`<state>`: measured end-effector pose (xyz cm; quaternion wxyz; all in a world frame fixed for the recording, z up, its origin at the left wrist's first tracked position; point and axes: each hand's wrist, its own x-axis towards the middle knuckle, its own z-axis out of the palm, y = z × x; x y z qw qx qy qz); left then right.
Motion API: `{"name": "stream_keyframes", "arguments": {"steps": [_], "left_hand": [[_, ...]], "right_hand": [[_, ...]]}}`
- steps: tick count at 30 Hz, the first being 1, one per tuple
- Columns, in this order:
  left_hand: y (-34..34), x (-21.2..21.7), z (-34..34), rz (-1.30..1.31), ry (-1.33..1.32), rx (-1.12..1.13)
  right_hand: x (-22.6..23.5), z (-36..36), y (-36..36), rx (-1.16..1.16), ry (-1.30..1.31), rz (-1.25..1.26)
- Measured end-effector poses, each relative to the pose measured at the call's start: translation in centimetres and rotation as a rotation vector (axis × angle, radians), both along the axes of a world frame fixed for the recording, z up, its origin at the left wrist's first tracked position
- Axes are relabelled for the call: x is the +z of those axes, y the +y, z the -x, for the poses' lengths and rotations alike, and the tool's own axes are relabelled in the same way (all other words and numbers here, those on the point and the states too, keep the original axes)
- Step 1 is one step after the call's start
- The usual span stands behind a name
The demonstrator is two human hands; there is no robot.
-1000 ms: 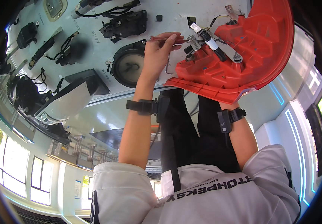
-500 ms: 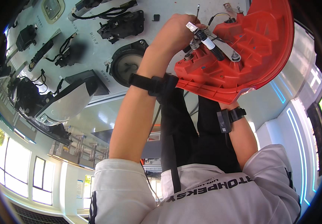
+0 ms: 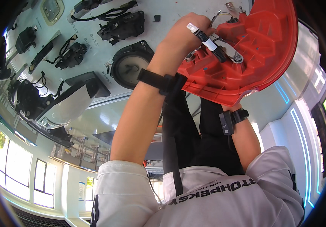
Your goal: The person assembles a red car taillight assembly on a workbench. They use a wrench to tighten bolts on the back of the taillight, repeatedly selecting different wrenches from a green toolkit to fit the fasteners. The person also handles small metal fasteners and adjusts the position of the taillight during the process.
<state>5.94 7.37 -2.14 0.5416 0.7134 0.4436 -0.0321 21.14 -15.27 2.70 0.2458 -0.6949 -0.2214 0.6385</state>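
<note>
Head view: left hand [image 3: 185, 32] pinches black-and-white wire connector [image 3: 207, 41] on red ribbed plastic lamp housing [image 3: 253, 56]; right hand hidden beneath, grip unclear. Connector-fitting step; needs steady alignment.

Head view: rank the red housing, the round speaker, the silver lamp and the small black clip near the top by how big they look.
1. Red housing, though it is nearest the camera.
2. Silver lamp.
3. Round speaker.
4. Small black clip.

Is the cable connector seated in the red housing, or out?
Out. The left hand pinches the black-and-white connector above the red housing, its end free; its lower tip's contact cannot be told.
</note>
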Motion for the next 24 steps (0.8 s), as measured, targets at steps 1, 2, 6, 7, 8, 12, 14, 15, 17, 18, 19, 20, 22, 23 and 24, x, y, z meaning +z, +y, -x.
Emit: {"name": "stream_keyframes", "arguments": {"steps": [1, 2, 6, 7, 8, 12, 14, 15, 17, 18, 19, 20, 22, 23, 24], "left_hand": [[0.0, 0.2, -0.2, -0.021, -0.001, -0.015], [-0.2, 0.3, -0.5, -0.042, -0.002, -0.031], [-0.5, -0.4, -1.2, -0.156, -0.016, -0.131], [-0.4, -0.6, -1.2, -0.134, 0.002, -0.113], [-0.3, -0.8, -1.2, -0.112, 0.019, -0.095], [0.1, 0.2, -1.5, -0.044, 0.096, -0.158], [0.2, 1.6, -1.7, 0.038, 0.080, -0.176], [0.2, 2.3, -1.7, 0.076, 0.075, -0.184], [-0.3, 2.6, -1.5, 0.019, 0.095, -0.157], [-0.7, 2.7, -1.4, -0.007, 0.102, -0.145], [-1.2, 2.9, -1.1, -0.034, 0.064, -0.104], [-1.9, 3.2, -0.7, -0.060, 0.026, -0.062], [-3.2, 3.4, 0.3, -0.124, -0.023, -0.014], [-4.1, 3.1, 0.8, -0.162, -0.040, -0.013], [-5.0, 2.9, 1.1, -0.201, -0.053, -0.014]], "right_hand": [[0.0, 0.0, 0.0, -0.003, 0.001, 0.004], [0.0, 0.0, 0.1, -0.005, 0.003, 0.009], [0.2, -0.1, -0.1, -0.016, 0.008, 0.021], [0.2, -0.1, -0.1, -0.017, 0.008, 0.024], [0.3, 0.0, 0.0, -0.019, 0.009, 0.028], [0.1, 0.2, 0.2, -0.032, 0.011, 0.044], [0.1, 0.2, 0.3, -0.040, 0.013, 0.052], [0.1, 0.2, 0.3, -0.042, 0.016, 0.053], [-0.1, 1.1, 0.7, -0.046, 0.023, 0.054], [-0.2, 1.1, 0.8, -0.050, 0.023, 0.057], [-0.5, 0.9, 1.0, -0.054, 0.023, 0.060], [-0.2, 1.0, 0.7, -0.057, 0.024, 0.062], [0.1, 0.2, 0.5, -0.059, 0.031, 0.066], [0.2, 0.2, 0.4, -0.063, 0.032, 0.068], [0.2, 0.4, 0.3, -0.068, 0.037, 0.068]]}}
